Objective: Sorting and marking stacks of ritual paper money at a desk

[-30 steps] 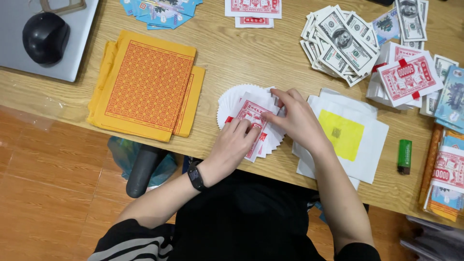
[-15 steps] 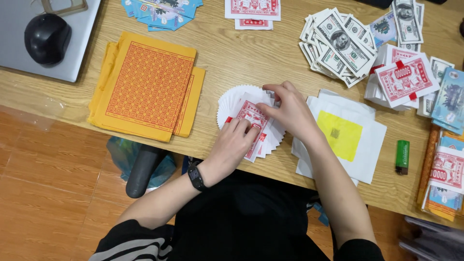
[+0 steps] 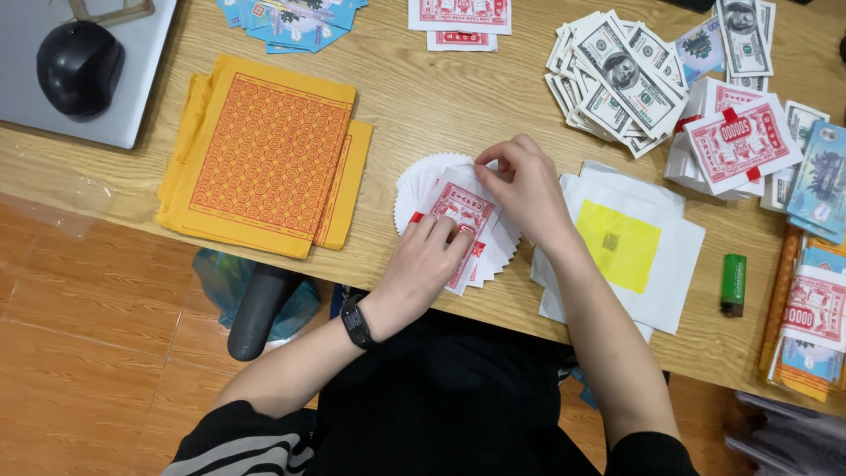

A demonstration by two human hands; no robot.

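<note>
Left grip (image 3: 432,260) lies flat, fingers pressing a red-and-white paper note (image 3: 460,211) onto a fanned stack of white sheets (image 3: 423,176) at the near desk (image 3: 441,106) edge. Right grip (image 3: 527,183), just beyond, pinches the note's far corner. Right of it lie white sheets with a yellow square (image 3: 619,245); left, orange patterned paper (image 3: 264,154); farther off, banknote piles (image 3: 617,75).

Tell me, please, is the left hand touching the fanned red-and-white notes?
Touching: the head view shows the left hand with fingertips pressed flat on the fanned red-and-white notes.
</note>
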